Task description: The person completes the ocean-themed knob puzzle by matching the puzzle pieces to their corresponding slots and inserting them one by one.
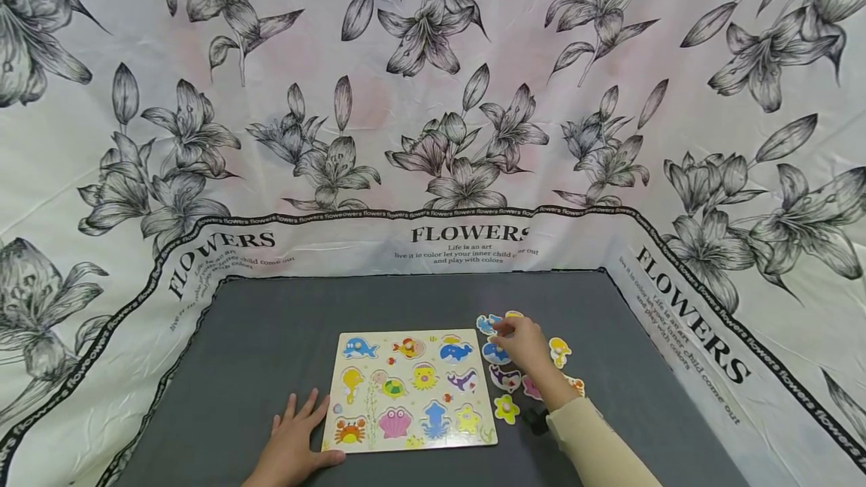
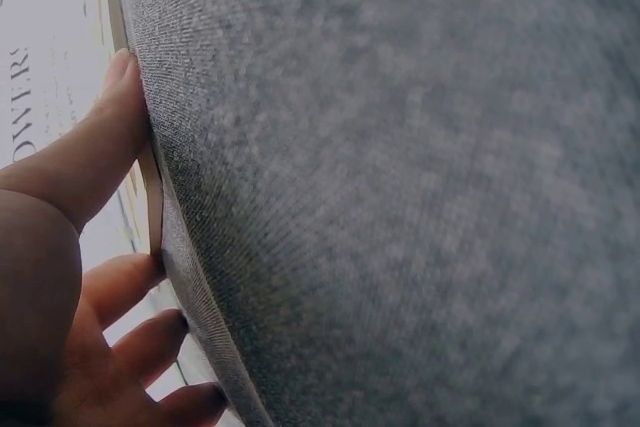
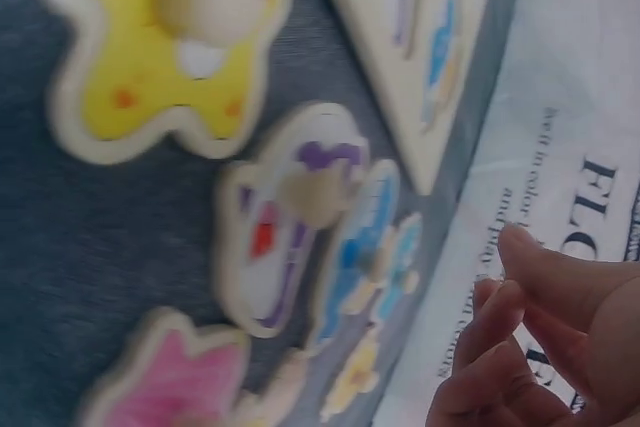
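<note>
A wooden peg-puzzle board point(image 1: 389, 446) printed with sea animals lies flat on the grey table. My left hand point(image 1: 291, 434) spreads its fingers along the board's left edge, the thumb at its near corner. In the left wrist view, thumb and fingers point(image 2: 125, 275) touch the board's edge. Over the loose pieces to the right, my right hand point(image 1: 526, 344) hangs with thumb and forefinger slightly apart. The right wrist view shows nothing between them. Beneath or beside it lie a blue piece point(image 1: 485, 324), a blue whale piece point(image 1: 495, 354) and a purple-and-white whale piece point(image 1: 504, 379).
A yellow star piece point(image 1: 506, 409), a pink piece point(image 1: 531, 389) and a yellow seahorse piece point(image 1: 559, 352) lie nearby, with wooden knobs. Near the right wrist is a small black object point(image 1: 537, 421). Flower-printed cloth point(image 1: 467, 246) surrounds the grey tabletop point(image 1: 284, 322).
</note>
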The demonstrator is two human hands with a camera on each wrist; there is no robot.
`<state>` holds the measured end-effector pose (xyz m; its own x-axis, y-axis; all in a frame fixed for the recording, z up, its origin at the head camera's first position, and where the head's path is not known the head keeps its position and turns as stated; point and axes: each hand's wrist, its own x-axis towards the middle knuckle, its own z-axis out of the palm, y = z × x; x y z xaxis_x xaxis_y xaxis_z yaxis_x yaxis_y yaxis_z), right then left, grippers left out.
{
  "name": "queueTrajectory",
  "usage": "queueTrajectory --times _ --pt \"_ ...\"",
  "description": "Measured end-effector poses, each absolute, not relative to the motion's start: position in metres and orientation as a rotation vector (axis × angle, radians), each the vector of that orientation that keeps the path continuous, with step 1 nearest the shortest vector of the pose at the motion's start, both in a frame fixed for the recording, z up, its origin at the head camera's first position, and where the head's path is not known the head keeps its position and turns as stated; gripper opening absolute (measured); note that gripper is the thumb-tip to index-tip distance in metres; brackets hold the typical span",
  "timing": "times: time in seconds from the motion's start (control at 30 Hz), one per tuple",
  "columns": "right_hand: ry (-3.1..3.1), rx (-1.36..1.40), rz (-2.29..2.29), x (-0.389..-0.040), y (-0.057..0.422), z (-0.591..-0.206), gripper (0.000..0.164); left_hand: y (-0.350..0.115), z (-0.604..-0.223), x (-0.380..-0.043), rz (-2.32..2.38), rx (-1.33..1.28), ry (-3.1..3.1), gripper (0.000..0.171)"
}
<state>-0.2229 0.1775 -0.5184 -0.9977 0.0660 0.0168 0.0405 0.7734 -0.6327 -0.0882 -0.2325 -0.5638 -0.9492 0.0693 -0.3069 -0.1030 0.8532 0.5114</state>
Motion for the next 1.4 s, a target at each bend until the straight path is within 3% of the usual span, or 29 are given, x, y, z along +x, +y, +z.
queueTrajectory --times 0.4,0.7,1.4 --pt "-3.042 -0.196 0.949 -0.230 0.186 -0.539 0.024 -0.232 -0.563 -0.089 0.755 -0.016 2.733 0.114" --pt "-3.077 -0.229 0.955 -0.231 0.187 -0.542 0.013 -0.229 -0.562 -0.089 0.766 -0.044 2.730 0.116" --pt "-3.048 -0.193 0.947 -0.231 0.181 -0.539 0.012 -0.229 -0.564 -0.090 0.739 -0.067 2.725 0.116"
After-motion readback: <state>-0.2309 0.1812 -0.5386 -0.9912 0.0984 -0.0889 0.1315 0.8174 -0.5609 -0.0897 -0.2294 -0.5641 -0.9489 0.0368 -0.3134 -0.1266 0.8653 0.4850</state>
